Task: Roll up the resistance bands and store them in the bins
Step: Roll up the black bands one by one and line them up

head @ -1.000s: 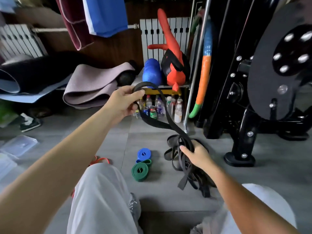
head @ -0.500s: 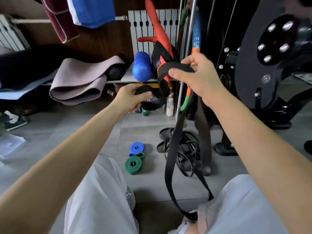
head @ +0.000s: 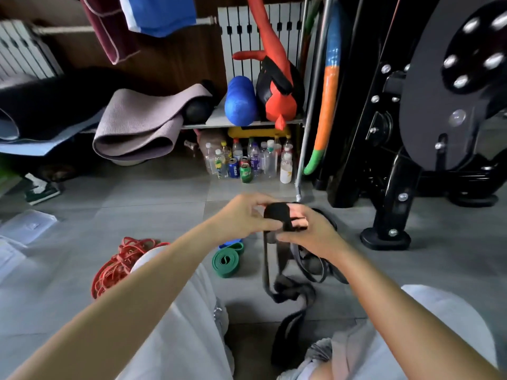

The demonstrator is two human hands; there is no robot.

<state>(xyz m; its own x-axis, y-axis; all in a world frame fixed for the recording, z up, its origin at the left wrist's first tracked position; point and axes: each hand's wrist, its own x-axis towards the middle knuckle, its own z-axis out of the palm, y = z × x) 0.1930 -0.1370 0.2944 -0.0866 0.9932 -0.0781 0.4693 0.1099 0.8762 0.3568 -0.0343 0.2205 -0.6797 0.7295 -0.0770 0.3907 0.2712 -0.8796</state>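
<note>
Both hands meet over the floor at the middle of the view. My left hand point(head: 244, 218) pinches a small black coil, the rolled end of a black resistance band point(head: 278, 219). My right hand point(head: 310, 231) grips the same coil from the right, fingers curled round it. The loose length of the band hangs down to the floor between my knees. More black bands point(head: 315, 270) lie in a heap under my right hand. A rolled green band point(head: 226, 260) lies on the floor, with a rolled blue band point(head: 230, 242) partly hidden behind my left wrist. No bin is clearly visible.
A tangle of red bands point(head: 120, 261) lies by my left knee. Several bottles and cans point(head: 247, 163) stand under a low shelf with a blue foam roller point(head: 240, 101) and folded mats point(head: 137, 127). A black exercise machine point(head: 411, 133) stands at the right. Clear plastic lids point(head: 24, 223) lie at the left.
Both hands have come down from chest height to just above the floor. The wide loop has become a tight coil held between them, and the band's tail now trails on the floor.
</note>
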